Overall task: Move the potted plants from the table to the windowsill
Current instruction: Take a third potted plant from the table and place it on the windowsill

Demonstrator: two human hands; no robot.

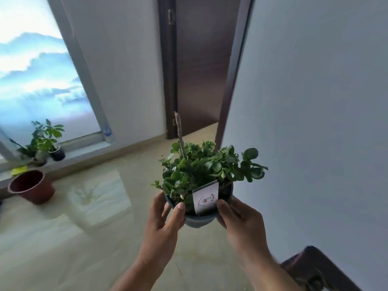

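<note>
Hands first: your left hand (162,217) and right hand (238,219) each close a grip on the blue pot (198,219), holding one leafy potted plant (206,164) in the air above the floor (100,227). Your fingers hide much of the pot's sides, and a white tag (205,198) covers part of its rim. Farther left, one empty brown pot (31,185) sits on the floor. Beyond it, the windowsill (84,153) carries a blurred cluster of small plants (45,141); you cannot count them surely.
</note>
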